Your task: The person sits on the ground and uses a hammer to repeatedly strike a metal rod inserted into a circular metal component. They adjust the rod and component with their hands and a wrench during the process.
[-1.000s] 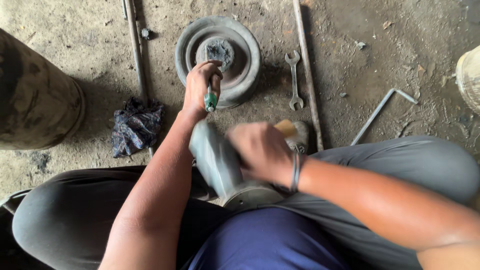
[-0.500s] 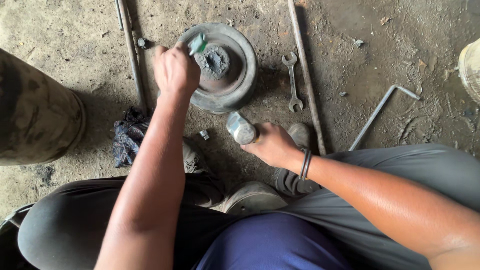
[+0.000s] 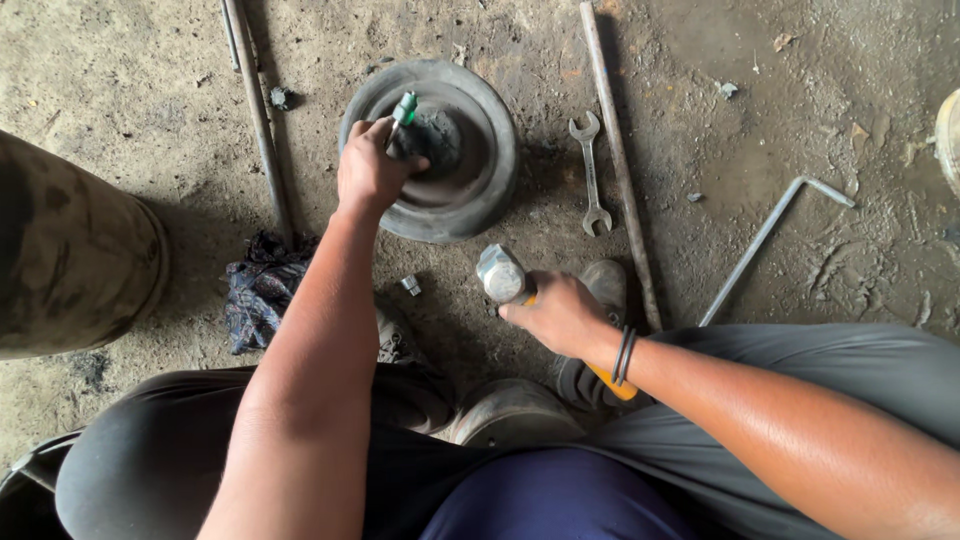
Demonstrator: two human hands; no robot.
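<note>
Green-handled screwdriver (image 3: 403, 108), orange-handled hammer (image 3: 503, 274), grey wheel (image 3: 470, 160).

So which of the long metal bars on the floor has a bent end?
The bent rod at right, beside the right knee; the rod at left and the bar by the wrench are straight.

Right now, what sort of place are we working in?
Probably a rough repair workshop, at floor level. The dirt floor carries a double-ended spanner, long metal rods and a round pulley-like wheel, with an oily rag beside it.

The right hand (image 3: 560, 315) hides most of the hammer (image 3: 500, 272) handle.
</note>
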